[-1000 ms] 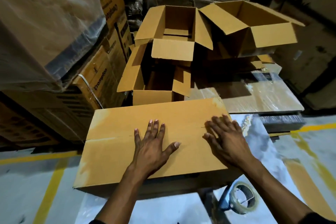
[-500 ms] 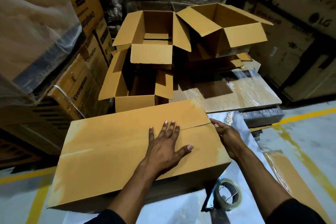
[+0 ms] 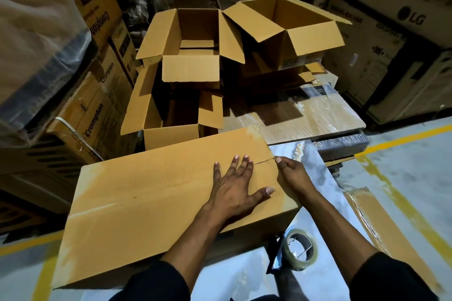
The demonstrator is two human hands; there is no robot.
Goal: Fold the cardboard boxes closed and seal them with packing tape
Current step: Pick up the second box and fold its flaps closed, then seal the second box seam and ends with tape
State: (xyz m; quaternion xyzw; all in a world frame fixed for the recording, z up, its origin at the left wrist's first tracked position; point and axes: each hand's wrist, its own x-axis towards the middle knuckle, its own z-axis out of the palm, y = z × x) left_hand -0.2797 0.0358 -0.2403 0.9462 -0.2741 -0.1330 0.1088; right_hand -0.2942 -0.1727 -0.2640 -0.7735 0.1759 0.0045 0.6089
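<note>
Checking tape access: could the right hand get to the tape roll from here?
Probably yes. The tape roll lies uncovered beside the right forearm, and the right hand, at the closed box's end, seems to carry nothing.

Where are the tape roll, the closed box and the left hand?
tape roll [image 3: 300, 249]: head view, on its rim.
closed box [image 3: 146, 198]: head view, on its top flap.
left hand [image 3: 236, 189]: head view, on its back.

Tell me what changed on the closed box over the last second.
The right hand slid off the top of the closed brown cardboard box to its right end, fingers now curled at the flap seam. The left hand stayed pressed flat on top; the clear tape roll lies untouched.
</note>
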